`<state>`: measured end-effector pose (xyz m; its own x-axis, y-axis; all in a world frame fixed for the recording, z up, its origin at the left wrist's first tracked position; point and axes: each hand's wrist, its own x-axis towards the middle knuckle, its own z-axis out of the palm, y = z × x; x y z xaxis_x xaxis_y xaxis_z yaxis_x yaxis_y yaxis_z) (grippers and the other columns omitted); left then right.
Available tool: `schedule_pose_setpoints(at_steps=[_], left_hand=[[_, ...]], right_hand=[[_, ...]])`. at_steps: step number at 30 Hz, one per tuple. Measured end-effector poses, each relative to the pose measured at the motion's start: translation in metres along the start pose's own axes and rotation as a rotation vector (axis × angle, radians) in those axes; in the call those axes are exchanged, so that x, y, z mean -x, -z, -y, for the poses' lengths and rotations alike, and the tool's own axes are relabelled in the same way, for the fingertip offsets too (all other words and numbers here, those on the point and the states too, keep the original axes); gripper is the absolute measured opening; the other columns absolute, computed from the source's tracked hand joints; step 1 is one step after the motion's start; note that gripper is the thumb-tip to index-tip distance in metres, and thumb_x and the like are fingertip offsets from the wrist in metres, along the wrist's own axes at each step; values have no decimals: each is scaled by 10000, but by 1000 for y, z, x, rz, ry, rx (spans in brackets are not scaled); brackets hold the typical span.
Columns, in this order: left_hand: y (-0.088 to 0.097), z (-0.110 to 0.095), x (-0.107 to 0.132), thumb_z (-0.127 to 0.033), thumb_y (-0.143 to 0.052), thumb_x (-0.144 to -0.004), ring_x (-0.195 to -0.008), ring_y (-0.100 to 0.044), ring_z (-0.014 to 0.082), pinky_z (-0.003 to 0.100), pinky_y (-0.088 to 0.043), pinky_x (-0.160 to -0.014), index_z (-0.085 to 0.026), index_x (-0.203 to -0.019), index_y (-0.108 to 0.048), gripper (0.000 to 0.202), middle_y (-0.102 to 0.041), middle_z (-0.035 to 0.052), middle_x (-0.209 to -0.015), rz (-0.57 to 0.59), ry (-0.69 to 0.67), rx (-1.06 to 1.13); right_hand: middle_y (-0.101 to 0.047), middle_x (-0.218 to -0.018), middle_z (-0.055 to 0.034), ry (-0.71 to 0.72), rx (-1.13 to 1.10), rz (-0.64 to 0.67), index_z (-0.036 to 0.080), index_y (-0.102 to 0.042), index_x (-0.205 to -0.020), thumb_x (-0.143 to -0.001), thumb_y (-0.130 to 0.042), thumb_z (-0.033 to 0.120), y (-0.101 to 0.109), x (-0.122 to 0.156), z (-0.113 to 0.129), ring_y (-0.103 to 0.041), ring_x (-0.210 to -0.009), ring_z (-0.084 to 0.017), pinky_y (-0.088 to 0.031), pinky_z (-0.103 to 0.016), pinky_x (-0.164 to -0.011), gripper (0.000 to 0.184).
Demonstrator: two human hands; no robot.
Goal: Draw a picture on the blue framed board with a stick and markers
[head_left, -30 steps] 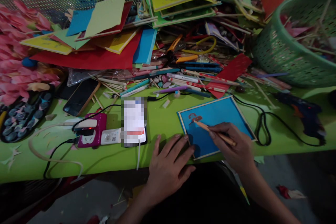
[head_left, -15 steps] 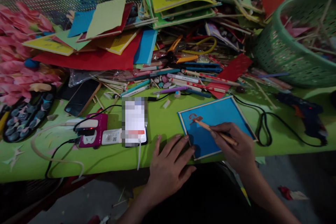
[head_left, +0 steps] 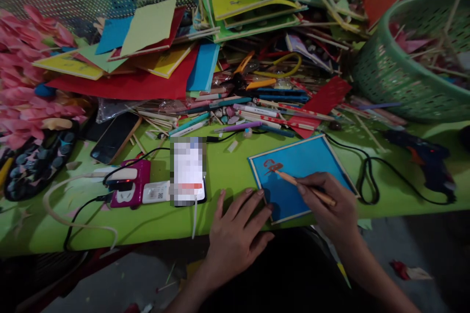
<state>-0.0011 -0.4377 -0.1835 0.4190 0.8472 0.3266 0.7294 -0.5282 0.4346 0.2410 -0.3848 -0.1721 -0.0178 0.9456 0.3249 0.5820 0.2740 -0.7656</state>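
Note:
A blue card panel (head_left: 293,190) edged with thin pale sticks lies on the green tabletop (head_left: 227,171). Near its upper left corner is a small brown painted shape (head_left: 272,165). My right hand (head_left: 332,203) is closed around a wooden paintbrush (head_left: 317,193), whose tip meets the brown paint. My left hand (head_left: 238,227) rests flat with fingers spread, its fingertips on the left edge of the panel. A lit phone (head_left: 188,168) with a blurred screen lies to the left of that hand.
A pink power strip (head_left: 132,183) with plugs and cables sits at the left. Right of the panel lies a glue gun (head_left: 426,161) with a looped black cord. Pens, sticks and pliers (head_left: 244,68) heap up behind. A green basket (head_left: 385,68) stands at right.
The brush tip has shifted slightly to the right and down on the brown shape, moving with my right hand. My left hand and the panel stay in place.

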Motion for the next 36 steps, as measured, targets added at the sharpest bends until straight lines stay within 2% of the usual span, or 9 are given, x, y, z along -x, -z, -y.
schedule_pose_setpoints(at_steps=[5,15,27,32,36], left_hand=[[1,0,0,-465,-688,-1010,-1449,-552,201,488,-18,-1367,-317,-1410,-669,427,-597,-40,-1581,-1,9,5],[1,-1,-1,-462,-680,-1014,-1439,-559,200,482,-8,-1365,-315,-1413,-666,426,-608,-37,-1573,-12,6,5],[2,-2,-2,-460,-688,-1002,-1413,-590,209,481,-52,-1363,-321,-1382,-691,406,-651,-18,-1529,-11,-2,-31],[3,-1,-2,-469,-678,-1012,-1427,-578,212,487,-49,-1361,-323,-1387,-688,403,-632,-19,-1547,3,6,-22],[3,-2,-3,-470,-672,-1014,-1413,-591,218,484,-48,-1362,-321,-1382,-695,398,-638,-14,-1541,3,8,-19]], right_hand=[[-762,-832,-1,-16,13,-28,242,-704,-957,-954,-709,205,-2,0,0,-717,-676,-157,-547,-252,-624,37],[-766,-852,-12,-19,26,-3,232,-711,-973,-965,-707,221,-1,0,-1,-721,-693,-154,-554,-254,-635,15],[-775,-823,-42,-68,14,-14,229,-726,-933,-948,-714,268,-1,-3,2,-721,-656,-189,-559,-295,-604,44],[-769,-803,-28,-61,-14,8,236,-721,-928,-932,-717,240,-1,-4,5,-712,-639,-174,-553,-271,-588,7],[-771,-811,-19,-58,20,-24,233,-721,-936,-944,-718,250,-1,-3,3,-714,-648,-166,-548,-261,-596,18]])
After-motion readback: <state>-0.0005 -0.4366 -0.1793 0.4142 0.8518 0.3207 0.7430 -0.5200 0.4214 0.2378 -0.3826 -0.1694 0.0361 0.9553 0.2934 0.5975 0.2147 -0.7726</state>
